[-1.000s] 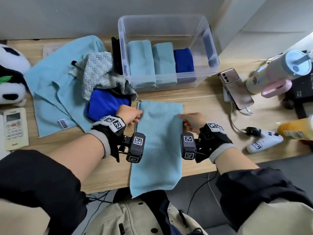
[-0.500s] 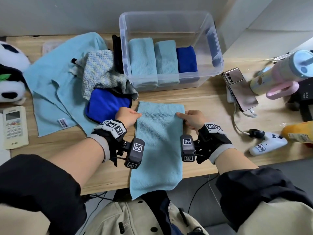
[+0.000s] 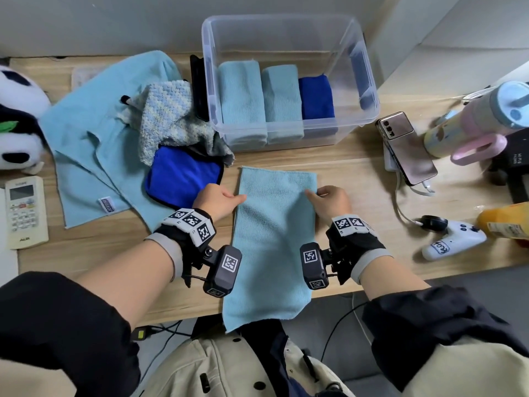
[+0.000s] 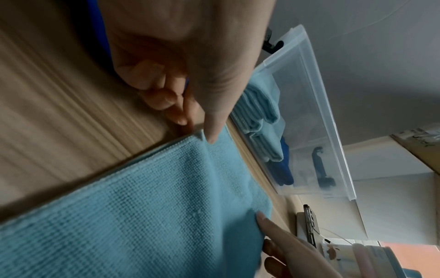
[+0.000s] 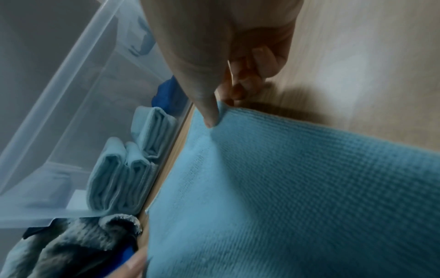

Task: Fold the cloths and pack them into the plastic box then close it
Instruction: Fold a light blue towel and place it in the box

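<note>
A light blue cloth [image 3: 274,233] lies folded lengthwise on the wooden table, its near end hanging over the front edge. My left hand [image 3: 220,200] pinches its left edge [image 4: 202,137] near the far end, thumb on top. My right hand [image 3: 329,199] pinches the right edge [image 5: 214,116] the same way. Behind the cloth stands the clear plastic box [image 3: 369,81], open, holding two folded light blue cloths [image 3: 243,96] and a dark blue one [image 3: 316,98] side by side. No lid shows.
Left of the box lie a spread light blue cloth [image 3: 94,133], a knitted grey-blue cloth [image 3: 169,121] and a dark blue cloth [image 3: 183,179]. A remote [image 3: 24,210] and a panda toy [image 3: 17,121] sit far left. A phone [image 3: 406,147], tumbler [image 3: 481,116], game controller [image 3: 452,242] and cable lie right.
Both hands have slid a little toward the far end along the cloth's side edges; the cloth stays flat in the same place.
</note>
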